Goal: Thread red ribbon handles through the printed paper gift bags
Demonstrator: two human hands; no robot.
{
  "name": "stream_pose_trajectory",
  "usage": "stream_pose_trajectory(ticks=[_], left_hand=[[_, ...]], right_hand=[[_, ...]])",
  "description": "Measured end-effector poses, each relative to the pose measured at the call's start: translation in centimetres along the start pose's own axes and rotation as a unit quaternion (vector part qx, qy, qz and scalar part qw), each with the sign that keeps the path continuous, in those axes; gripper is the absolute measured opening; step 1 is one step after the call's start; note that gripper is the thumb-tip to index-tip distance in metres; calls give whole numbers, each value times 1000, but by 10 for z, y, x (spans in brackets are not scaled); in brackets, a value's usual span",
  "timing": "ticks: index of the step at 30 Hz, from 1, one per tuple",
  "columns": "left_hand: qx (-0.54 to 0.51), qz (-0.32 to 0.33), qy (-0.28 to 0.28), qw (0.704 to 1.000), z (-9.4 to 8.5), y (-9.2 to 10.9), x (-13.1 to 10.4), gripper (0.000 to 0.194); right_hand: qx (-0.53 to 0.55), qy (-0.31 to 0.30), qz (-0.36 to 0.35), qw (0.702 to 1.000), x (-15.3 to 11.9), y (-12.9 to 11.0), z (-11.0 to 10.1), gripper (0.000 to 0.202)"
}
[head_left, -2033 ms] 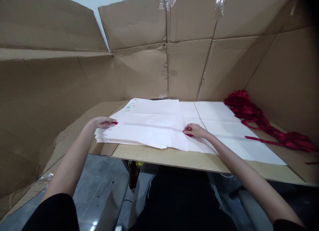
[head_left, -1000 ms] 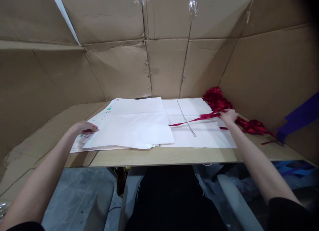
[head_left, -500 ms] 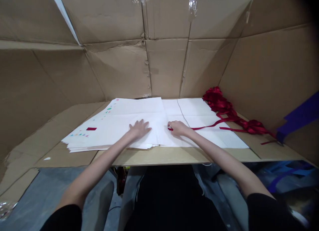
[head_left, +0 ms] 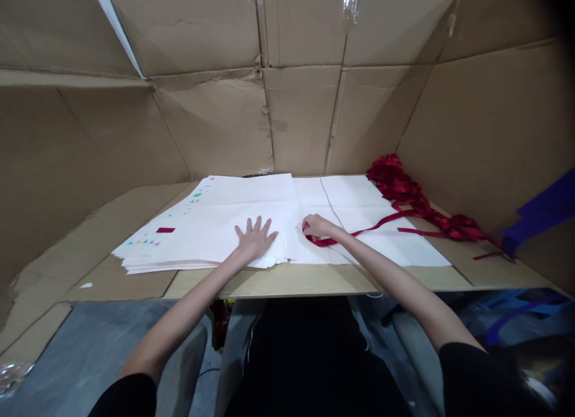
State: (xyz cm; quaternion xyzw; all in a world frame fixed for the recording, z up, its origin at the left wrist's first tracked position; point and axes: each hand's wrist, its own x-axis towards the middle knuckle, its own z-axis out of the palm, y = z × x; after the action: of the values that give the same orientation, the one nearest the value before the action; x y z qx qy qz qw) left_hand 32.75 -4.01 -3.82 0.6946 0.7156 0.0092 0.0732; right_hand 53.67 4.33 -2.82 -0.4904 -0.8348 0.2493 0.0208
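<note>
My left hand (head_left: pixel 255 240) lies flat with fingers spread on the stack of white paper sheets (head_left: pixel 211 219). Just right of that stack's edge, my right hand (head_left: pixel 317 226) is closed in a pinch on a dark red ribbon (head_left: pixel 375 226). From the pinch the ribbon loops down below the hand, then runs right across the white sheet (head_left: pixel 363 195) towards a red ribbon heap (head_left: pixel 395 180). A short red piece (head_left: pixel 166 230) lies on the left part of the stack, near small coloured printed shapes. The ribbon's end is hidden in my fingers.
Cardboard walls (head_left: pixel 215 123) enclose the table on the back and sides. A thin dark line crosses the right sheet. Purple strips (head_left: pixel 545 210) hang at the right, and a loose ribbon end (head_left: pixel 417 232) lies near the heap. The wooden table edge (head_left: pixel 287 282) runs in front.
My left hand has shifted slightly right, and its fingers are spread wider. The ribbon at my right hand has slackened from a nearly straight run into a loop below the hand.
</note>
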Motion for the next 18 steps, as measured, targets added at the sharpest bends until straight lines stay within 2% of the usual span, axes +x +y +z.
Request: stream_pose_trajectory(ticks=[5, 7, 10, 14, 18], left_hand=[[-1, -3, 3, 1000, 2, -4, 0, 69], [-2, -4, 0, 1000, 2, -6, -1, 69], [-6, 0, 1, 1000, 1, -7, -4, 69], [-8, 0, -3, 1000, -2, -7, -6, 69], [-11, -3, -15, 1000, -7, -9, -8, 69]], right_hand=[[-68, 91, -97, 989, 5, 11, 10, 15], [-82, 110, -118, 984, 4, 14, 13, 15], [-48, 91, -92, 990, 2, 15, 14, 12], [18, 59, -72, 996, 4, 14, 14, 38], [14, 79, -60, 995, 10, 12, 19, 26]])
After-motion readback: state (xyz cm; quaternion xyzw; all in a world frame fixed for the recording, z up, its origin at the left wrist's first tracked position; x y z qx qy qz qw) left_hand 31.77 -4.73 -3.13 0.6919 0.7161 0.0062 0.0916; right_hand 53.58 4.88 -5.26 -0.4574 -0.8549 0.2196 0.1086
